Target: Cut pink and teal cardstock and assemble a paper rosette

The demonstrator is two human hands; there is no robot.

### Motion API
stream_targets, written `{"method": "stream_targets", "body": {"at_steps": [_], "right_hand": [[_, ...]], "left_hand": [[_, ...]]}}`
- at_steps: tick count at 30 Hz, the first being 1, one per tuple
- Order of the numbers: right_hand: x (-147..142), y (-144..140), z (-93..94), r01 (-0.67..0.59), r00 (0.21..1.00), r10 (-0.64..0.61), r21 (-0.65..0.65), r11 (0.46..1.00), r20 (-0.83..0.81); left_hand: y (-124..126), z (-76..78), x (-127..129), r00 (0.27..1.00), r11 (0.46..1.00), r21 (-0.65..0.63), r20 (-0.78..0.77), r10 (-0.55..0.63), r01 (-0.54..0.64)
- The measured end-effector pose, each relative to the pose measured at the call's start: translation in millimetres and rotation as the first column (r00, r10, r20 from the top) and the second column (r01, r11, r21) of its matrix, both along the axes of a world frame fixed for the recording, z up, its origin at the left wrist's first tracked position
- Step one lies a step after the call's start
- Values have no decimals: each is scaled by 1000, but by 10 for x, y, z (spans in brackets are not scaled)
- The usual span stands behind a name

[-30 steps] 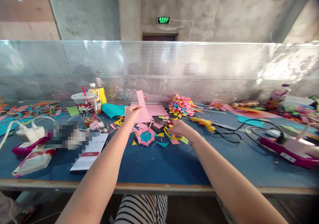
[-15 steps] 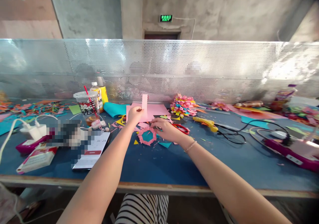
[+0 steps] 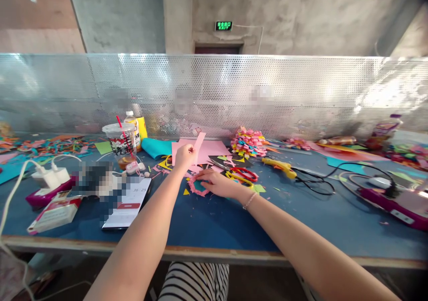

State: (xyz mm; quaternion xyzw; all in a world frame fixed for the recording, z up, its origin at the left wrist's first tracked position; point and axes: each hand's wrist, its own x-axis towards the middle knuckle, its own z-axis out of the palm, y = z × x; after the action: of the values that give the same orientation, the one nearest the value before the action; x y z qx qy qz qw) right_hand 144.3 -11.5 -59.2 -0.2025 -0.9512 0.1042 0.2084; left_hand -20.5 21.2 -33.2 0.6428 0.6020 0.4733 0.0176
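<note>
Left hand [image 3: 186, 154]: mine, pinching a pink paper strip [image 3: 199, 141], raised and tilted right
Right hand [image 3: 214, 184]: mine, fingers flat on the pink paper ring [image 3: 197, 187], nothing gripped
Change: I've let go of the scissors [image 3: 243, 176], which now lie just beside that hand, and shifted to the ring
Tabletop [image 3: 214, 223]: blue, littered with scraps, glue gun [image 3: 279, 166], phone [image 3: 129, 200], drink cup [image 3: 121, 144]
Room: perforated metal screen [image 3: 301, 93], concrete wall behind

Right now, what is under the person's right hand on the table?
The right hand rests on a pink paper ring with a teal centre; only the ring's left part shows, the rest is covered by the hand.
</note>
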Motion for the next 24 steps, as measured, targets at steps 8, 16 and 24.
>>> {"method": "stream_targets", "body": {"at_steps": [8,16,24], "right_hand": [[129,59,83,120,984,-114,32,992,-134],[39,61,19,144,981,-165,184,972,102],[-36,41,-18,176,932,-273,358,917,240]], "left_hand": [[60,-48,-24,999,998,22,-11,-52,52],[20,-37,5,998,998,35,-25,-54,55],[-9,-13,28,997,998,16,-60,-58,59]]}}
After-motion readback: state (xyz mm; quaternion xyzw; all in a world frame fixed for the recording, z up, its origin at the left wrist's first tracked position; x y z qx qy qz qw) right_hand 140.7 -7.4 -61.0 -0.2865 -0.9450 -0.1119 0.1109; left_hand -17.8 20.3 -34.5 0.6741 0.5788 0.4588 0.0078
